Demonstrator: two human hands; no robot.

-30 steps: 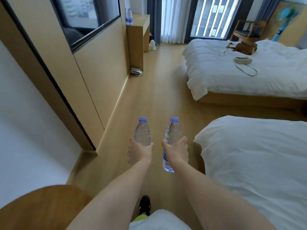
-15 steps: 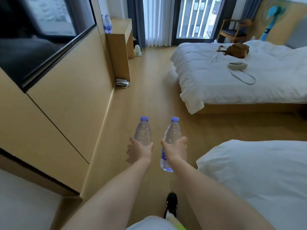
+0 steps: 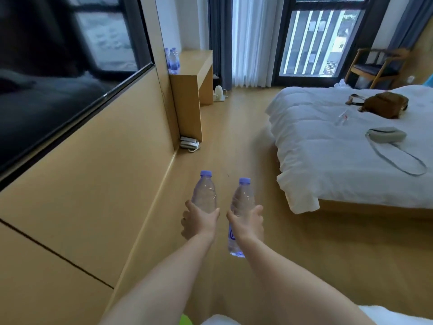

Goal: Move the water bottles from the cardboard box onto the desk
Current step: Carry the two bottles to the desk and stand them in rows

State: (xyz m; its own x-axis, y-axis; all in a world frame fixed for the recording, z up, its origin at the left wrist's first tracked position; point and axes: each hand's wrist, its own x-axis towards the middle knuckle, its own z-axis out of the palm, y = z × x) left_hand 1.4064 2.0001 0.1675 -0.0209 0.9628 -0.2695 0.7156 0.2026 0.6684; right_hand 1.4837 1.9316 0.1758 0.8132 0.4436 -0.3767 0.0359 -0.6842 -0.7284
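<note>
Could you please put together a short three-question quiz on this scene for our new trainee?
1. True or false: each hand grips its own water bottle.
2. Where do bottles already stand? A) on the near bed B) on the wooden desk by the wall C) on the chair
3. Fill in: the brown bag lies on the ____.

Key
1. True: the left hand grips the left bottle and the right hand grips the right bottle, both upright with caps up.
2. B: the bottles on the desk stand at the near left end of the desk.
3. Bed: the brown bag lies on the far bed.
</note>
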